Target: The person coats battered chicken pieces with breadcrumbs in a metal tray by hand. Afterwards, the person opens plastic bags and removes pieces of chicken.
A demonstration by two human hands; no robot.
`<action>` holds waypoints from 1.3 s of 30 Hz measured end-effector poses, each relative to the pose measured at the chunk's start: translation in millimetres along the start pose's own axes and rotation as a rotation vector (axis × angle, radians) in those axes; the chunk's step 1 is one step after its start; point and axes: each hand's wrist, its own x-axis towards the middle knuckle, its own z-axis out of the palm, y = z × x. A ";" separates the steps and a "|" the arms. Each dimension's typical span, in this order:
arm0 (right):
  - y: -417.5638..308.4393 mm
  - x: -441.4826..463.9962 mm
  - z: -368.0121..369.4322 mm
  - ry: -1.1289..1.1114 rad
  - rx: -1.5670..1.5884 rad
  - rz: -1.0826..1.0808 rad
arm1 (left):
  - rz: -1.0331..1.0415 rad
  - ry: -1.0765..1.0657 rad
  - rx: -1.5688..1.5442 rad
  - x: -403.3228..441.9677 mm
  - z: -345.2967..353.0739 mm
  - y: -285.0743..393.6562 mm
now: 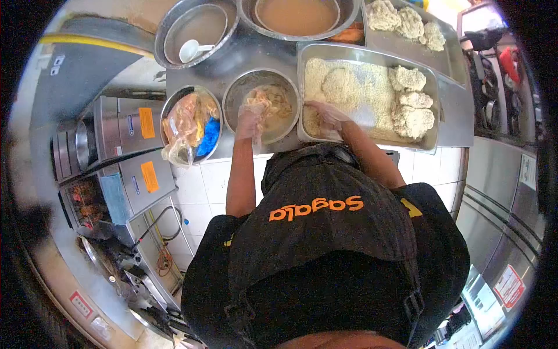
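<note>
My left hand [250, 120], in a clear plastic glove, reaches into a steel bowl [225, 110] of cloudy liquid. Its fingers close on a pale, wet piece of chicken [261, 100] in the bowl. Over the left end of a metal tray [367, 51] is my gloved right hand [329, 115], fingers stretched toward the bowl and nothing visible in them. Crumbly breading [366, 87] covers the tray's bottom. Several coated chicken pieces [415, 121] lie along its right side.
Left of the bowl, a second bowl [165, 110] holds raw chicken, a plastic bag and something blue. Behind stand a basin with a white ladle [189, 51] and a basin of brownish liquid [297, 16]. Another tray [450, 55] with coated pieces sits at the back right.
</note>
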 end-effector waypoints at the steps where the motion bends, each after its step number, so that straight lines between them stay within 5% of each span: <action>1: 26.8 17.5 -4.2 -0.014 0.016 -0.084 | 0.011 0.031 0.059 7.3 -3.3 -4.8; 6: -21.4 -9.5 -36.0 0.275 0.132 -0.024 | 0.050 0.001 0.051 7.7 -5.0 1.0; 9: -8.4 13.0 -71.6 0.453 -0.708 0.017 | 0.023 0.033 0.046 9.0 -15.3 -9.9; 12: 44.4 38.5 -65.1 0.777 -0.716 -0.154 | 0.014 0.074 -0.025 0.5 -9.1 -4.9; 14: 30.0 50.1 -89.0 0.536 -0.862 -0.037 | 0.196 0.005 0.092 -2.2 -0.5 9.0; 15: 29.7 54.5 -93.9 0.405 -0.930 0.019 | 0.131 0.040 0.019 -3.5 0.5 7.3; 18: 38.7 58.6 -98.5 0.780 -0.795 -0.092 | -0.025 0.128 -0.113 12.5 0.7 3.3; 21: 42.2 74.2 -134.1 0.260 -1.217 -0.162 | -0.152 0.179 -0.017 16.3 -2.5 7.8; 24: 59.4 73.2 -129.0 0.738 -0.803 -0.031 | -0.156 0.233 0.120 7.1 25.0 49.0; 26: 61.7 63.7 -123.8 0.582 -0.856 -0.039 | -0.066 0.254 0.282 7.1 20.5 39.9; 30: 63.6 86.2 -161.8 0.241 -0.853 0.020 | -0.079 -0.042 -0.345 13.7 15.2 23.2; 33: -3.2 26.8 -123.9 0.835 -0.629 0.029 | -0.106 -0.156 -0.465 0.9 16.5 30.9; 34: -14.7 22.0 -113.8 0.858 -0.754 0.007 | -0.077 -0.194 -0.461 0.7 12.1 29.6; 37: 16.5 40.7 -112.0 0.500 -0.582 -0.189 | -0.092 -0.266 -0.485 -3.5 9.6 29.2; 39: 33.1 44.5 -117.3 0.050 -0.624 -0.246 | -0.076 -0.249 -0.444 1.4 5.0 20.4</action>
